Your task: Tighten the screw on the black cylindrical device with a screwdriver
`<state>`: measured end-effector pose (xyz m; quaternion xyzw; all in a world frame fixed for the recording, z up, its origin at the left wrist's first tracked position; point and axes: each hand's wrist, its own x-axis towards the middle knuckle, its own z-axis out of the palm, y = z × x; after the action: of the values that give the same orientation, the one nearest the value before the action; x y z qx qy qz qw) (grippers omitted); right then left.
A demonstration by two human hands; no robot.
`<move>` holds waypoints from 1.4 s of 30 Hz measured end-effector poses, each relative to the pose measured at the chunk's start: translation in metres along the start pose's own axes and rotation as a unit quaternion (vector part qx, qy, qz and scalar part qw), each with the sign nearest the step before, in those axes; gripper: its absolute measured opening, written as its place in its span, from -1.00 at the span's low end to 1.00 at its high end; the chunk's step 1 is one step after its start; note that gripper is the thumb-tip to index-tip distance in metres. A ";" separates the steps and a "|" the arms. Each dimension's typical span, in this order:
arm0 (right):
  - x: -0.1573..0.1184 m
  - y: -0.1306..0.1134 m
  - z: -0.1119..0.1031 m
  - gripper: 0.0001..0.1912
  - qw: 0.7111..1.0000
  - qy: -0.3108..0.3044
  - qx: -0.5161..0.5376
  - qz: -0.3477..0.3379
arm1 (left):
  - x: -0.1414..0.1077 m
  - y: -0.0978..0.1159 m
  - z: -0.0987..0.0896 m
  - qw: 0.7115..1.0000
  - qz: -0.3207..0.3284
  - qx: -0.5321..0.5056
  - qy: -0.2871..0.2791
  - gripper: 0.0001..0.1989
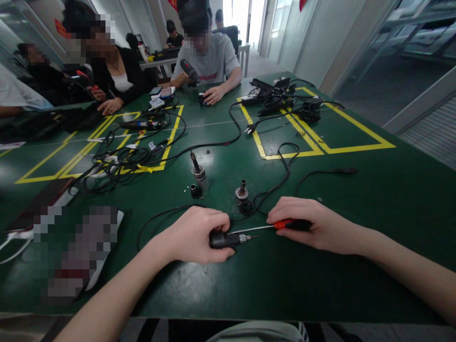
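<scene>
My left hand (199, 232) is wrapped round a dark cylindrical tool body (233, 240), which lies sideways with a metal collar and thin shaft pointing right. In my right hand (309, 223) is a screwdriver (283, 224) with a red and black handle, gripped between thumb and fingers. Its long blade runs left and reaches the tool body near my left fingers; whether the tip sits in a screw is hidden. Just beyond my hands stand a metal motor part (198, 175) with a dark shaft, a small black collar (195, 191), a round metal bearing piece (242, 192) and a black ring (245, 206).
Black cables (285, 175) trail past my right hand. A cable tangle (117, 161) lies at left, and more tools and cords (274, 95) sit in yellow-taped areas. A phone-like slab (81, 256), blurred out, is near my left arm. Across the table a co-worker (210, 57) holds a drill (189, 71).
</scene>
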<state>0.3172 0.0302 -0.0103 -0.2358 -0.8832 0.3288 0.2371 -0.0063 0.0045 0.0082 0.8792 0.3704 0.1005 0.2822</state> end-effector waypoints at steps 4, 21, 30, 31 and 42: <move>0.000 0.001 0.002 -0.83 1.000 0.001 -0.013 0.004 | 0.000 0.001 0.000 1.000 0.001 0.003 0.001 -0.70; 0.000 -0.007 0.003 -0.82 0.996 0.002 -0.049 -0.073 | 0.001 0.001 0.000 1.000 0.007 -0.012 0.003 -0.69; 0.002 -0.009 -0.001 -0.77 0.999 -0.005 0.047 -0.024 | 0.001 0.000 0.001 1.000 -0.001 -0.003 -0.003 -0.69; 0.001 -0.008 -0.001 -0.81 0.998 -0.004 0.059 -0.016 | 0.001 0.000 0.001 1.000 -0.003 -0.001 -0.004 -0.69; 0.000 -0.006 -0.002 -0.90 0.991 0.058 0.100 0.064 | 0.001 0.001 0.000 1.000 0.003 0.008 -0.003 -0.72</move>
<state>0.3171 0.0272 -0.0051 -0.2856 -0.8139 0.4153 0.2890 -0.0052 0.0045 0.0090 0.8829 0.3679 0.0956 0.2755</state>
